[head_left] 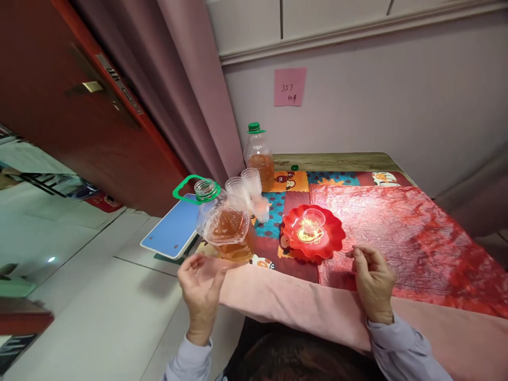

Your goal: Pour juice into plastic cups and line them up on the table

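My left hand (pixel 200 291) is raised palm up at the table's near left edge, fingers loosely curled and apart from the thumb, holding nothing. Just beyond it stands a clear plastic bottle (pixel 230 233) of amber liquid, uncapped, with a green carrying ring around its neck. My right hand (pixel 375 278) hovers over the red sheet, loosely bent, with nothing visible in its fingers. Left of that hand lies a red scalloped plate (pixel 291 241) with a small clear cup (pixel 314 218) on it. Stacked clear plastic cups (pixel 238 190) stand behind the open bottle.
A second bottle (pixel 260 164) with a green cap stands by the wall, near a loose green cap (pixel 294 168). A shiny red sheet (pixel 397 238) covers the table's right side; pink cloth (pixel 286 296) lies along the front. At left are a blue board (pixel 170 227) and a door (pixel 99 132).
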